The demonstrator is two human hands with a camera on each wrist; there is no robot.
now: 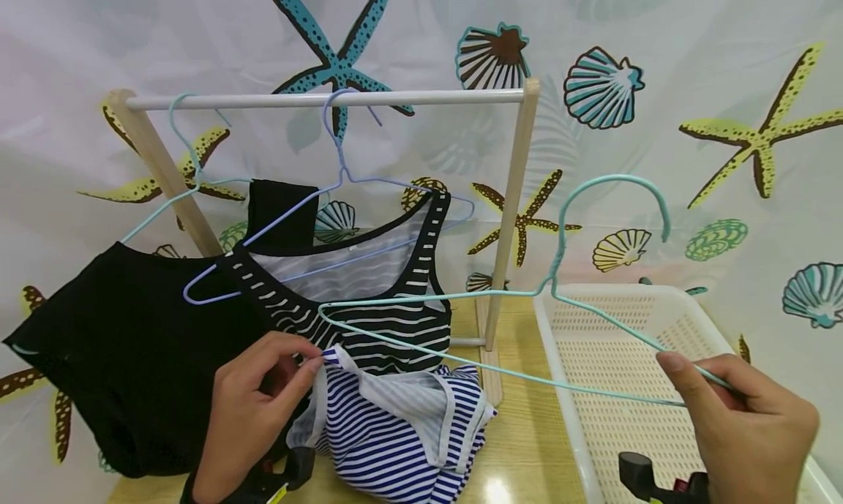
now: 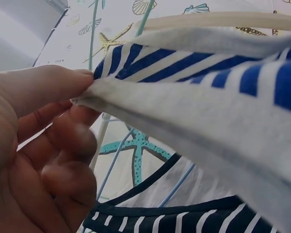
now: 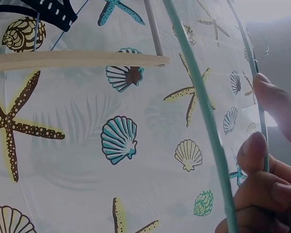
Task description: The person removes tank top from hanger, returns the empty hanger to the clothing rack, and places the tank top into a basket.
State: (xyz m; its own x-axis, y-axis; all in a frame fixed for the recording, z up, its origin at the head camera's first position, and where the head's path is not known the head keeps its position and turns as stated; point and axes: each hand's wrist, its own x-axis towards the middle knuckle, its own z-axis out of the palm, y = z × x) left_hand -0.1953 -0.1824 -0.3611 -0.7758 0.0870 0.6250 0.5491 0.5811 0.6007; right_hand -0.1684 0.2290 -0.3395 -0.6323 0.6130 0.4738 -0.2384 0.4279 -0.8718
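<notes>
Between thumb and forefinger, my left hand (image 1: 260,405) pinches the shoulder strap of a blue-and-white striped tank top (image 1: 388,438). In the left wrist view the pinched strap (image 2: 131,63) stretches away to the right. My right hand (image 1: 751,416) grips one end of a mint-green wire hanger (image 1: 421,298), its hook pointing up. The hanger's far end lies above the striped top, close to the left hand in the head view. In the right wrist view the hanger's wire (image 3: 203,104) runs down to the curled fingers.
A rack with a white rail (image 1: 428,99) and wooden legs stands behind. From it hang a black garment (image 1: 158,358) on a mint hanger and a black-and-white striped tank top (image 1: 395,336) on a lilac hanger (image 1: 342,171). A white plastic basket (image 1: 549,336) sits at right on the wooden table (image 1: 527,445).
</notes>
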